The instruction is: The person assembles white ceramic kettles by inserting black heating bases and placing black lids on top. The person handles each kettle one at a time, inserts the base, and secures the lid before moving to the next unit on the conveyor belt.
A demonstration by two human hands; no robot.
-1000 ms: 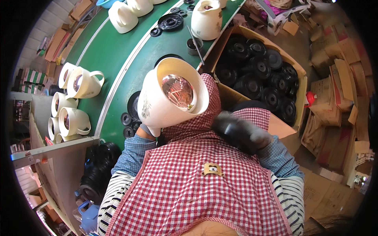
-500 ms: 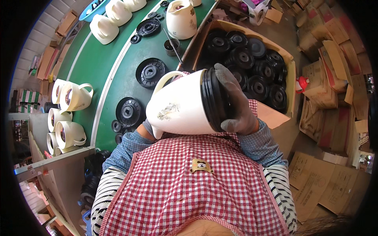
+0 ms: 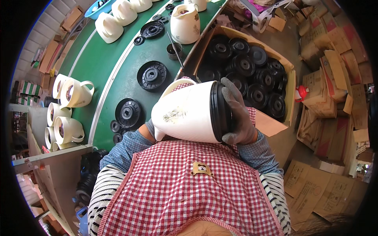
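Note:
A cream-white jug (image 3: 183, 118) with a gold-and-dark printed motif lies sideways in front of my apron, its spout end to the left. My left hand (image 3: 147, 130) holds it at the spout end; most of that hand's fingers are hidden behind the jug. At the wide end, my gloved right hand (image 3: 242, 118) is wrapped round a black ridged base (image 3: 220, 112). That base sits against the jug's bottom, with a few ridges still showing. The jug's handle (image 3: 177, 85) points away from me.
A green worktable (image 3: 114, 74) bears black round bases (image 3: 152, 75), a small dark cup (image 3: 174, 51) with a rod, and an upright jug (image 3: 185, 24). More white jugs (image 3: 76, 93) stand at left. An open carton (image 3: 289, 92) of black bases is at right, beside stacked cardboard (image 3: 319, 181).
The black base sits closer to the jug body, with fewer ridges exposed. Jug and right hand appear slightly lower and further right; the whole view has shifted a little.

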